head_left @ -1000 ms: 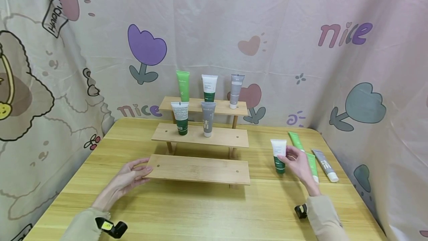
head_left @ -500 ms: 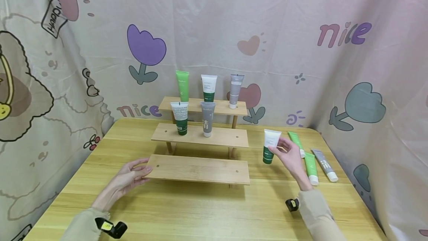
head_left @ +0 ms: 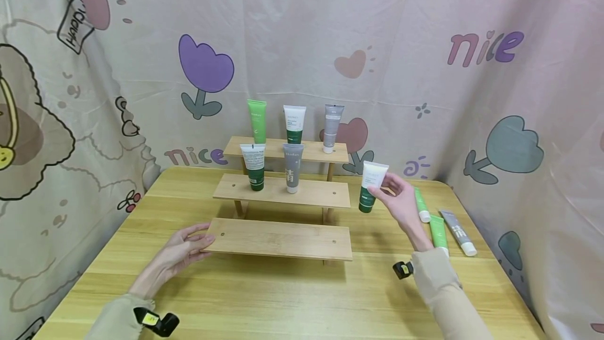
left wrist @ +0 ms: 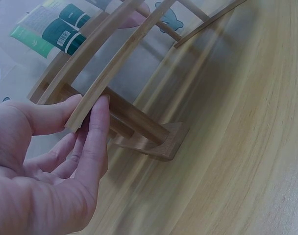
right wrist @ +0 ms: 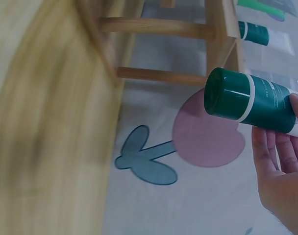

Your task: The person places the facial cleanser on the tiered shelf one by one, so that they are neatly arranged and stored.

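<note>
Two hands at work, both gripping! The left hand (head_left: pixel 189 245) pinches the left end of the bottom shelf (head_left: pixel 280 238), thumb on top, fingers underneath, parted only by the board's thickness. Across from it, the right hand (head_left: pixel 398 201) has a white-and-green tube (head_left: pixel 369 193) between thumb and fingers, spread just to its width, dark green end tipped down. That tube hangs clear of the counter (head_left: pixel 264 298), between the middle shelf's (head_left: pixel 316 193) right end and the counter's right edge, where two green tubes (head_left: pixel 438 231) and a grey tube (head_left: pixel 457 231) lie.
</note>
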Available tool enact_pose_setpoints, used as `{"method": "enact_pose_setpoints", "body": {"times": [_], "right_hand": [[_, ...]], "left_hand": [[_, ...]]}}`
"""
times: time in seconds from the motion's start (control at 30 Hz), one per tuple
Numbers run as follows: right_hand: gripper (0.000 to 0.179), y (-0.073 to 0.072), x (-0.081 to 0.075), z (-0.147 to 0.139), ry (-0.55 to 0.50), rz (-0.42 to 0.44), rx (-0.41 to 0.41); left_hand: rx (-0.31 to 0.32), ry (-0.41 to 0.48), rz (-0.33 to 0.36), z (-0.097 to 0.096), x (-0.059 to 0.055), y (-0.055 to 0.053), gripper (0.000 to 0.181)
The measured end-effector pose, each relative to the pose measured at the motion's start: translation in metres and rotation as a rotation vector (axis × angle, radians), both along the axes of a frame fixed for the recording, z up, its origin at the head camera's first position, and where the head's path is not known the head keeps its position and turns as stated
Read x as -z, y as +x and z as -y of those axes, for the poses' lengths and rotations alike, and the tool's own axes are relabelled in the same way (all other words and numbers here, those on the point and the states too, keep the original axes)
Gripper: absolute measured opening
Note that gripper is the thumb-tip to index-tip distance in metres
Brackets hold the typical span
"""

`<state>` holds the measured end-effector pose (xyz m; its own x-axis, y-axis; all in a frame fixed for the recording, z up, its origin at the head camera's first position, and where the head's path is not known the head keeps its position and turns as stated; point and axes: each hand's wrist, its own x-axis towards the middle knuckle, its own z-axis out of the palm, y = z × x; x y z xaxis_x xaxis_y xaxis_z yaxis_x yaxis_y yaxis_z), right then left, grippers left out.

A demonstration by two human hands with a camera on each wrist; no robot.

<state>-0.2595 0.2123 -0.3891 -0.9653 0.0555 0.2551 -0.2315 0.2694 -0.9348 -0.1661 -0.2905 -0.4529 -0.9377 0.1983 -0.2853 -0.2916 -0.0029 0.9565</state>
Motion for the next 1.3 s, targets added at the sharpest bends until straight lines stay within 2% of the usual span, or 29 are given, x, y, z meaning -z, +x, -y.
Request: {"method": "enact_pose_setpoints", "body": {"times": [0.37, 0.57, 0.7, 1.3], "right_hand": [[0.043, -0.007, -0.028, 0.015, 0.029, -0.118, -0.076], [0.045, -0.011, -0.039, 0.025, 0.06, -0.097, -0.11], [0.044, -0.013, -0.041, 0.03, 0.071, -0.076, -0.121], [0.041, -0.026, -0.044, 0.061, 0.094, -0.09, -0.203]], "left_hand": [[0.004, 0.017, -0.001, -0.001, -0.001, 0.0, 0.078], [0.004, 0.012, 0.0, -0.001, -0.002, 0.001, 0.079], [0.007, 0.008, -0.002, -0.001, -0.002, 0.0, 0.078], [0.011, 0.019, 0.003, -0.001, -0.002, 0.0, 0.078]]}}
